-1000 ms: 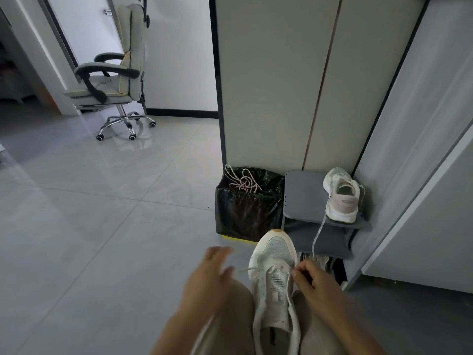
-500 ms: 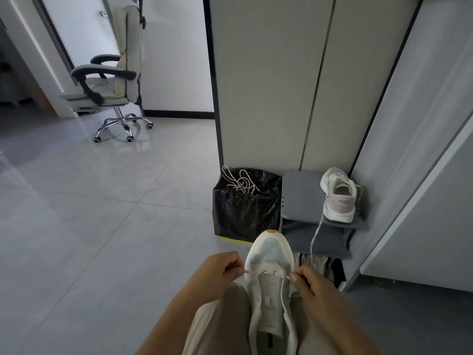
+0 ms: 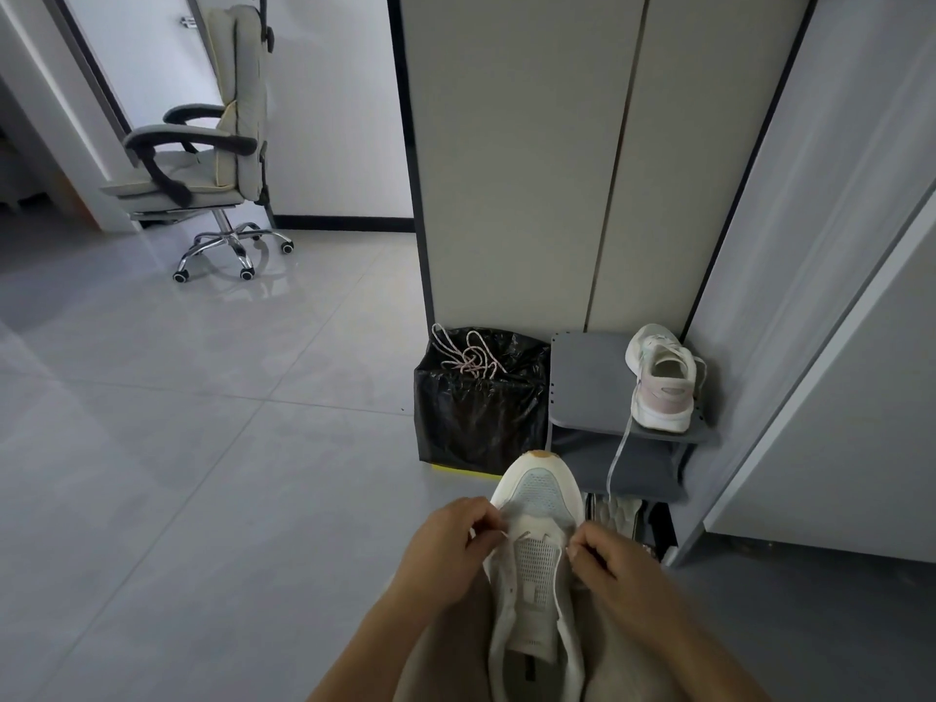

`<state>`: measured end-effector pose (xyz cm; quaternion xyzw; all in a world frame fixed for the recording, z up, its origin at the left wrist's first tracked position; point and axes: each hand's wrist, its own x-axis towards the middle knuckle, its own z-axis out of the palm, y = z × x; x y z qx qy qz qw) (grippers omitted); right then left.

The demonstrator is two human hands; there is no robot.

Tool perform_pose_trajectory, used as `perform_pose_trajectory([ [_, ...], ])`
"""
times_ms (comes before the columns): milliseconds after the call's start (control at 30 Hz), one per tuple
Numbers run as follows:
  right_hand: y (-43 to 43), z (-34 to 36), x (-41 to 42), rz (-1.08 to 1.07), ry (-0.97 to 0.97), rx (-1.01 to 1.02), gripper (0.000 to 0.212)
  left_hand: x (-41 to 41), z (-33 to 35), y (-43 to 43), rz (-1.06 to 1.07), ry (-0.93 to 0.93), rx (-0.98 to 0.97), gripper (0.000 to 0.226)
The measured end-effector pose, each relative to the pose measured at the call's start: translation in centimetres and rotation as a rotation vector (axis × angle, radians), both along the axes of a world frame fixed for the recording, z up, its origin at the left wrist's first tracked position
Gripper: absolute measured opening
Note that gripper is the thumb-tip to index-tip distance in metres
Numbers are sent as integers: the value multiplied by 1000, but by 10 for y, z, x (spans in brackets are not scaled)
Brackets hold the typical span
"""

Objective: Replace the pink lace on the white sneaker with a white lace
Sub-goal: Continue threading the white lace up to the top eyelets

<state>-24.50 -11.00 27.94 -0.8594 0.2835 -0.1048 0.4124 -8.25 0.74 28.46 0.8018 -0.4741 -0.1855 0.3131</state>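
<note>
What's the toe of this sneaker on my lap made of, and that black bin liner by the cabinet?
The sneaker toe looks like matte knit mesh, showing fine holes. The bin liner is probably thin plastic film, since it is glossy and crinkled.

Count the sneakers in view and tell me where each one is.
2 for certain: one sneaker on the person's lap, toe pointing away; a second sneaker on the grey shelf right of the black bin. A pale shape under that shelf may be a third, mostly hidden.

The white mesh sneaker (image 3: 537,575) lies sole-down on the lap (image 3: 445,651), toe pointing away. A thin white lace (image 3: 529,536) crosses its lowest eyelets. The tangled pink lace (image 3: 468,359) lies atop a black bin bag (image 3: 476,423).
</note>
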Motion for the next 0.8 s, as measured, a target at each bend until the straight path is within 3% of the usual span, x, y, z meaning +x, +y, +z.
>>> perform_pose_trajectory([
  [167, -2, 2, 0, -82, -39, 111, 24, -1, 1, 5, 23, 0, 45, 5],
  [300, -9, 16, -4, -195, -63, 165, 29, 7, 10, 17, 38, 13, 77, 18],
  [400, -10, 36, -5, -236, -142, 172, 20, 9, 20, 21, 119, -97, -4, 9],
  [467, -4, 52, 0, -213, -243, 319, 12, -5, 28, 17, 163, -107, -125, 15],
  [533, 2, 65, 5, -167, -353, 545, 15, -33, 37, 10, 153, 13, -215, 17],
  [633, 3, 75, 11, -65, -521, 773, 33, -77, 39, -3, 80, 392, -244, 31],
  [700, -2, 79, 13, -39, -630, 875, 50, -90, 39, -9, 55, 615, -268, 21],
  [800, -23, 79, 8, -228, -763, 953, 46, -89, 46, 2, -123, 603, -84, 18],
])
